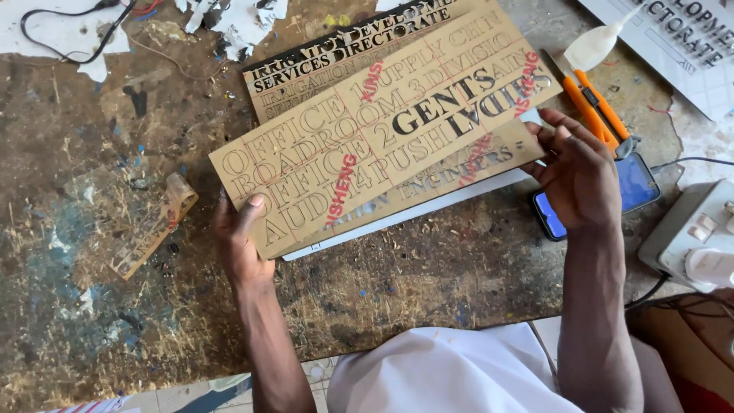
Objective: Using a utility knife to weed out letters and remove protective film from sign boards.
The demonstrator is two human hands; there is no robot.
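Note:
I hold a long tan sign panel (321,145) engraved with rows of letters, tilted up to the right over a worn wooden workbench (99,229). My left hand (241,237) grips its lower left corner, thumb on top. My right hand (573,172) holds its right end at the edge. Under it lies a stack of similar panels (306,73), one black with gold letters, and a white sheet (397,218) shows below the lower edge.
An orange utility knife (592,107) and a white glue bottle (600,42) lie at the upper right. A phone with a blue screen (634,183) rests by my right hand. A white power strip (699,241) sits at the right edge. A peeled tan strip (153,226) lies to the left.

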